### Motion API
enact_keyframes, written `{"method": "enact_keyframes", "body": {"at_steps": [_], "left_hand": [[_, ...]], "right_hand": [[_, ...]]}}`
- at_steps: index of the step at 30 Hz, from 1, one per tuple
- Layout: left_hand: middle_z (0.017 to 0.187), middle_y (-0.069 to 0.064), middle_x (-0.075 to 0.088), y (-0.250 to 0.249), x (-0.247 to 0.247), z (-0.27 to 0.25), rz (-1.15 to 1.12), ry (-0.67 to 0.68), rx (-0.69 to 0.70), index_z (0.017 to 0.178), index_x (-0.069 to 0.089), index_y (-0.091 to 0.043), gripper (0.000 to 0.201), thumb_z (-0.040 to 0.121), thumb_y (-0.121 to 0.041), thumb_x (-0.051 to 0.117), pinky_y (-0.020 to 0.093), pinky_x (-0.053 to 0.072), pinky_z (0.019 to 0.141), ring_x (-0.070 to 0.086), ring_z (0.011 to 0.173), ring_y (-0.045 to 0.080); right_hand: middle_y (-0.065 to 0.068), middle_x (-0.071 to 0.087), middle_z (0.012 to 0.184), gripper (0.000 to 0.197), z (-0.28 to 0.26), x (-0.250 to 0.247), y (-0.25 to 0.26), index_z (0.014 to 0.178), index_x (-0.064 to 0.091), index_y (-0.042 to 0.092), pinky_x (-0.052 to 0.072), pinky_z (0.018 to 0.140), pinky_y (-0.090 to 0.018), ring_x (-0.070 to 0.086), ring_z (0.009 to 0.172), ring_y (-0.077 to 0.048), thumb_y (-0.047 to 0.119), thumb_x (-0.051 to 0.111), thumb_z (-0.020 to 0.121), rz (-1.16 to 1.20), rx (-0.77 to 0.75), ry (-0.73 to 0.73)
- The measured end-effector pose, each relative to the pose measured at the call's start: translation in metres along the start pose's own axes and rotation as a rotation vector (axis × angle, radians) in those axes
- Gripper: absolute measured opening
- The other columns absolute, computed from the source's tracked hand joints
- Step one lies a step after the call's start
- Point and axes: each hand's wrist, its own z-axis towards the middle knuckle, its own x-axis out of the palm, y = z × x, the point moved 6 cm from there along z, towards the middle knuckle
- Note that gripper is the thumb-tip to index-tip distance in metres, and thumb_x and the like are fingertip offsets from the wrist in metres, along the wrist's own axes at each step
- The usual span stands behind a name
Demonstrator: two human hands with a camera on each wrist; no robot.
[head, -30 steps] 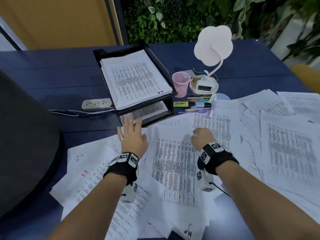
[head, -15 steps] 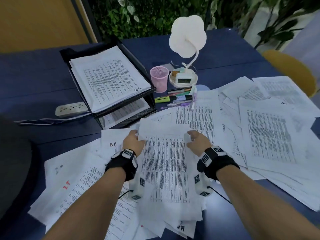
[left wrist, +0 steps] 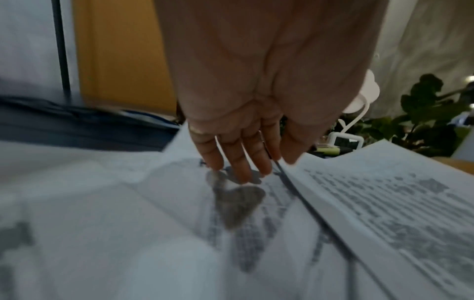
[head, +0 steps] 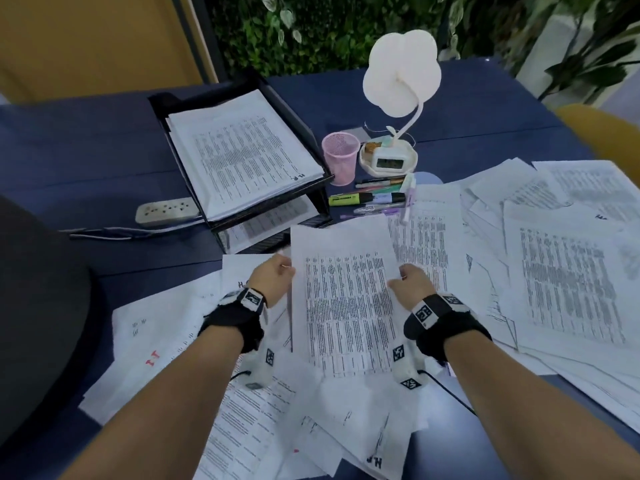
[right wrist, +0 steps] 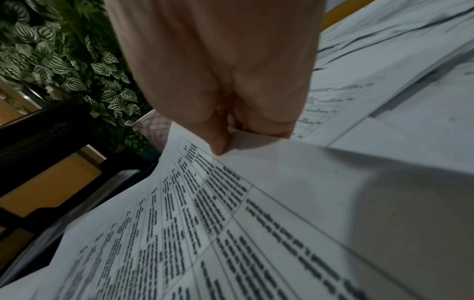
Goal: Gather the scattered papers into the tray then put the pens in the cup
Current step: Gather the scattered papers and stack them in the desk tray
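Observation:
A stack of printed papers [head: 346, 299] is held by its two long sides, raised a little above the scattered sheets [head: 568, 271]. My left hand [head: 273, 280] pinches the left edge; in the left wrist view the thumb lies over the stack [left wrist: 384, 203] and the fingers [left wrist: 241, 162] point down beside it. My right hand [head: 412, 285] pinches the right edge, its thumb [right wrist: 218, 146] on the sheet [right wrist: 205, 223]. The black two-tier tray [head: 311, 140], just beyond, holds papers [head: 242, 150]. A pink mesh cup [head: 339, 161] stands to its right, with pens and highlighters [head: 367, 199] lying in front.
A white flower lamp with a clock base [head: 388, 157] stands behind the pens. A power strip [head: 166, 211] and its cable lie left of the tray. A dark chair back [head: 34, 306] fills the left edge, and a yellow chair [head: 602, 133] is at the far right.
My left hand went from lying flat on the sheets to gripping the stack's left edge. Both hands have lifted the stack and moved it towards the tray.

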Motion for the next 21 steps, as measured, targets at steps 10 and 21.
{"method": "enact_keyframes", "body": {"at_steps": [10, 21], "left_hand": [[0.114, -0.009, 0.052, 0.055, -0.028, -0.024, 0.893, 0.367, 0.099, 0.106, 0.058, -0.04, 0.049, 0.06, -0.039, 0.076, 0.034, 0.039, 0.092, 0.049, 0.105, 0.02], [0.08, -0.008, 0.05, 0.056, -0.031, -0.026, 0.863, 0.349, 0.176, 0.07, 0.044, -0.025, 0.027, 0.075, -0.022, 0.07, 0.026, 0.033, 0.078, 0.047, 0.082, 0.02]], "right_hand": [[-0.016, 0.055, 0.094, 0.017, 0.017, 0.029, 0.026, 0.1, 0.058, -0.001, 0.04, 0.07, -0.029, 0.05, 0.082, -0.027, 0.004, 0.044, 0.092, -0.162, 0.081, 0.087], [-0.021, 0.054, 0.13, 0.036, 0.018, 0.031, 0.028, 0.126, 0.054, -0.003, 0.042, 0.09, -0.031, 0.051, 0.12, -0.033, 0.005, 0.042, 0.094, -0.257, 0.069, 0.16]]}}
